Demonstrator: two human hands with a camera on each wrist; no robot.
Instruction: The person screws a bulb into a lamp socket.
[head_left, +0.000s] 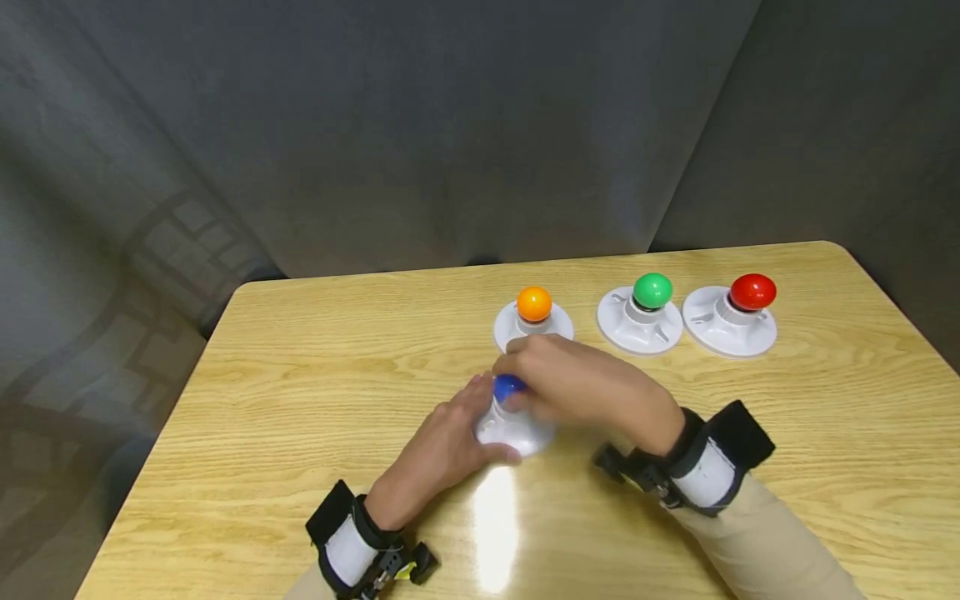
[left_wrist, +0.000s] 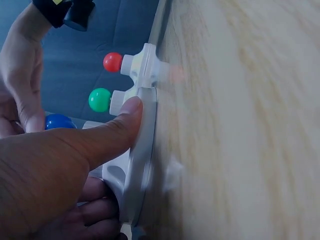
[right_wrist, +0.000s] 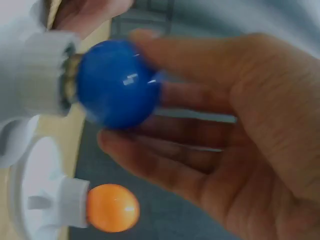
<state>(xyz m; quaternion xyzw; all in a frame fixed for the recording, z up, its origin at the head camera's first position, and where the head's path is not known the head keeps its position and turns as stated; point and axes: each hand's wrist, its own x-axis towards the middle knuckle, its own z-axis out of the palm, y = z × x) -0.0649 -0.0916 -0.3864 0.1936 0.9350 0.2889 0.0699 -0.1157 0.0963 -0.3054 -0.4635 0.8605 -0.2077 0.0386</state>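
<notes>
My right hand (head_left: pixel 581 379) grips a round blue light bulb (right_wrist: pixel 117 85), its thumb and fingers spread about the glass. The bulb sits at the mouth of a white lamp socket, with a strip of its metal screw base (right_wrist: pixel 72 82) showing in the right wrist view. Around the left side of the socket's wide round base (head_left: pixel 517 435), my left hand (head_left: pixel 446 442) holds it on the table. In the left wrist view the left thumb lies along the rim of that base (left_wrist: pixel 142 145), and the other fingers curl behind it.
Just behind the hands stands a white socket with an orange bulb (head_left: pixel 534 304). Farther right along the back are two more, with a green bulb (head_left: pixel 652 291) and a red bulb (head_left: pixel 753 292). A dark grey curtain (head_left: pixel 450 133) hangs behind the wooden table (head_left: pixel 300 358).
</notes>
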